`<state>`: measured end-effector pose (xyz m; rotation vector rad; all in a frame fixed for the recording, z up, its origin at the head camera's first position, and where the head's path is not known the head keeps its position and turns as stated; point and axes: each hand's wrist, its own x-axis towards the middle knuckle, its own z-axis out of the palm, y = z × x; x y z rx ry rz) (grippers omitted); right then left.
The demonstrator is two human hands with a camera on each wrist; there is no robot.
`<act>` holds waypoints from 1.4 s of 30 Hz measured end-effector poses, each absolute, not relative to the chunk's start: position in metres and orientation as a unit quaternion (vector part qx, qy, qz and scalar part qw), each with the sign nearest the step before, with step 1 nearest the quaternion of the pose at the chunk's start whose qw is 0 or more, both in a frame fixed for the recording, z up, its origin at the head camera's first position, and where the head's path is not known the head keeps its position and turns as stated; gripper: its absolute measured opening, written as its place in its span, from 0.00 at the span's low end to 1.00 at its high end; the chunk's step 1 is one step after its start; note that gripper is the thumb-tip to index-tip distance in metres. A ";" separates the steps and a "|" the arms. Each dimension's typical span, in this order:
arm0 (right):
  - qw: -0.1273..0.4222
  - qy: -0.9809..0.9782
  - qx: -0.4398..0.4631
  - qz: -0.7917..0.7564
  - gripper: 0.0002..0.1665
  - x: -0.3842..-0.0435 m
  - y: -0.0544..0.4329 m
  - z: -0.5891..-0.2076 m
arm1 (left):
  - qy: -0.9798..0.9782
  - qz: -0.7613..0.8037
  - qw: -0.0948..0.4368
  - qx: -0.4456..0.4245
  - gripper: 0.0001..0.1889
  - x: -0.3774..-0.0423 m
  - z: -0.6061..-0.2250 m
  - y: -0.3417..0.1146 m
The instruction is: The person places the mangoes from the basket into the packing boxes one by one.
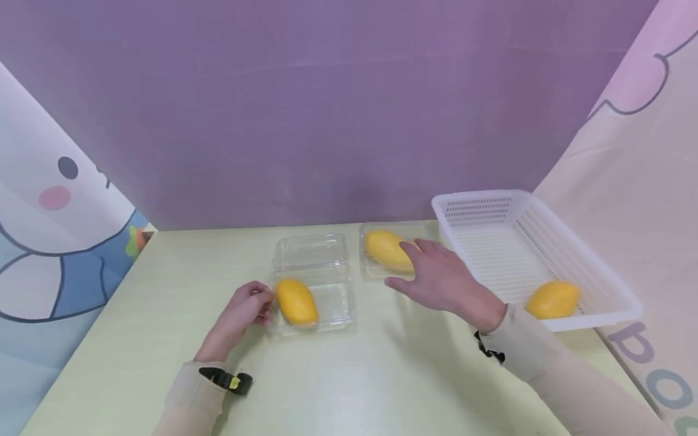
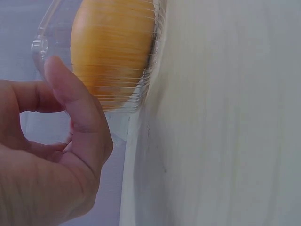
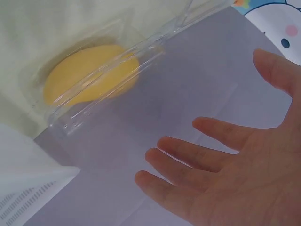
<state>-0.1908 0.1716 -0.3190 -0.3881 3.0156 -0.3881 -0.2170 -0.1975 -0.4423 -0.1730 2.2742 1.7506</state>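
Left hand at the left box, right hand spread near the basket

The right grip is wide and holds nothing, just left of the basket; from above it hides part of the middle mango in the right box, beside the basket. Whether that box's lid is shut is hard to make out. Farther left of the basket, the left grip is narrow, fingers curled at the left box's edge; whether it pinches the plastic, I cannot tell. The left mango lies inside, cut off in the left wrist view.
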 end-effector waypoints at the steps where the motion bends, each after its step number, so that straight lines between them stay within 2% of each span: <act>1: 0.038 0.983 -0.126 -0.125 0.48 -0.191 0.173 -0.319 | 0.783 0.604 0.133 -0.060 0.11 -0.217 -0.442 -0.198; 42: 0.049 0.990 -0.050 -0.121 0.56 -0.185 0.264 -0.310 | 0.784 0.604 0.136 -0.053 0.12 -0.216 -0.440 -0.199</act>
